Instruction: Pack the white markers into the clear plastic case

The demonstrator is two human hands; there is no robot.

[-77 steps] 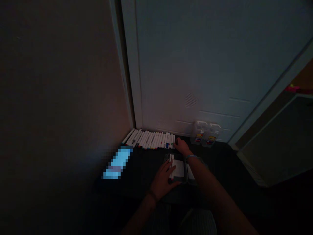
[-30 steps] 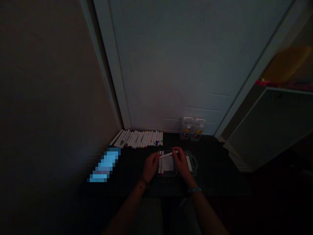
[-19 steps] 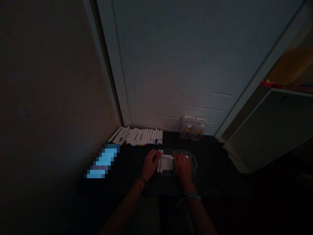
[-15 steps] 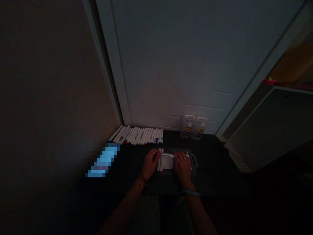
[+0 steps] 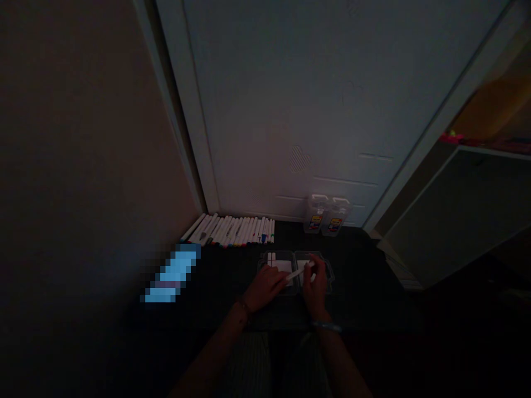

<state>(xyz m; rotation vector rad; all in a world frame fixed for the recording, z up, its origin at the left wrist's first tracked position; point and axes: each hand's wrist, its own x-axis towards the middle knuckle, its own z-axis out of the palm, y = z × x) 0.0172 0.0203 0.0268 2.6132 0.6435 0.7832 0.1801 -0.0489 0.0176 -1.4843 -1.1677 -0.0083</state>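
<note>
A white marker (image 5: 295, 273) is held slantwise over an open clear plastic case (image 5: 293, 290). My left hand (image 5: 267, 284) pinches the marker's lower left end. At its upper right end, the fingers of my right hand (image 5: 315, 279) are closed around it. Inside the left half of the case stand a couple of white markers (image 5: 271, 257), partly covered by my left hand. White paper or a card shows in both halves of the case.
A row of many white markers (image 5: 232, 229) with coloured ends lies along the back left of the dark table (image 5: 232, 265). Two clear cases (image 5: 314, 215) with labels stand upright against the white door (image 5: 257, 110). A blurred bright blue rectangle (image 5: 172, 273) lies at the left.
The marker has turned from nearly level to slanting, its right end higher. My left hand has moved right and nearer, now covering the markers' lower part in the case. The view has shifted slightly.
</note>
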